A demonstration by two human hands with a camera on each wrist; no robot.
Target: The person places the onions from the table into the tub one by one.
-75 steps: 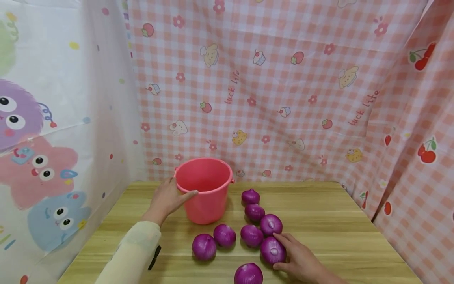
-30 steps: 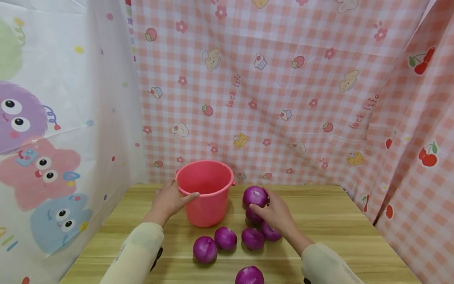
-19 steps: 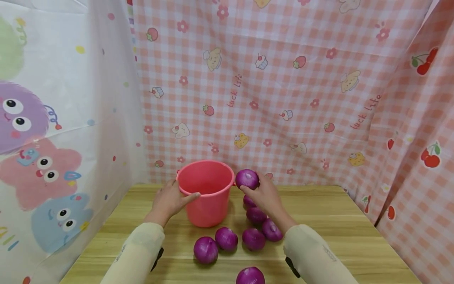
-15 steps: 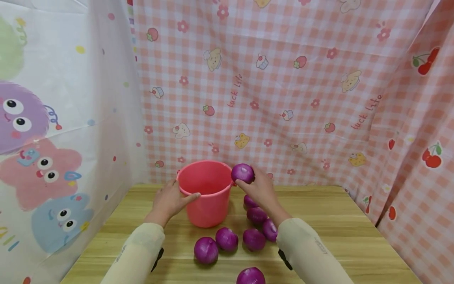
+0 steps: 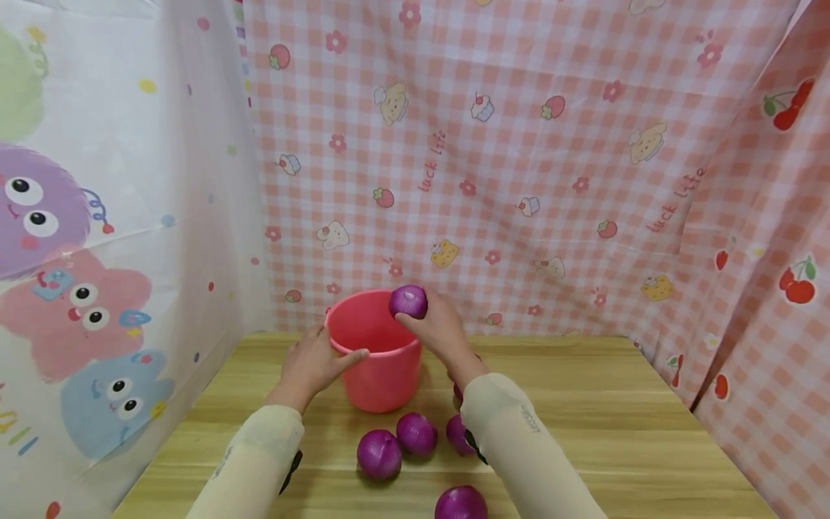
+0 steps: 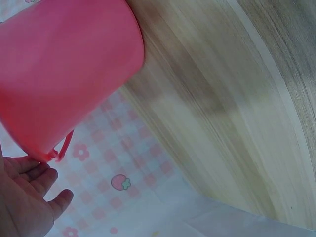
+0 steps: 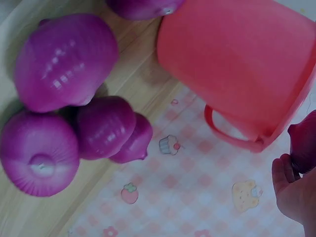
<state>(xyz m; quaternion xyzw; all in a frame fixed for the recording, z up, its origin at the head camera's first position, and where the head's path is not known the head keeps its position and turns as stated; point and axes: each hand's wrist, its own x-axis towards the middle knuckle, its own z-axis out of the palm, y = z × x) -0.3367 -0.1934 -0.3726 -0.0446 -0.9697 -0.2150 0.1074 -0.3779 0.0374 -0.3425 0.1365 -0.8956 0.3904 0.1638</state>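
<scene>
Our right hand [image 5: 441,328] gripped an onion [image 5: 408,302] at the bucket's mouth [image 5: 359,328]; our left hand [image 5: 314,364], seemingly spread, touched its eight-o'clock rim. More onions [image 5: 379,455] dotted the table [image 5: 616,418]; checked cloth [image 5: 519,158] hung behind.

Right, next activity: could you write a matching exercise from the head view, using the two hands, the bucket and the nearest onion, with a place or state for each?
1. left hand
2. right hand
3. bucket
4. nearest onion

A. pink, standing on the table
B. partly cut off by the picture's bottom edge
C. at the bucket's left side, touching its rim
D. holding another onion

Pairs: 1-C; 2-D; 3-A; 4-B
</scene>
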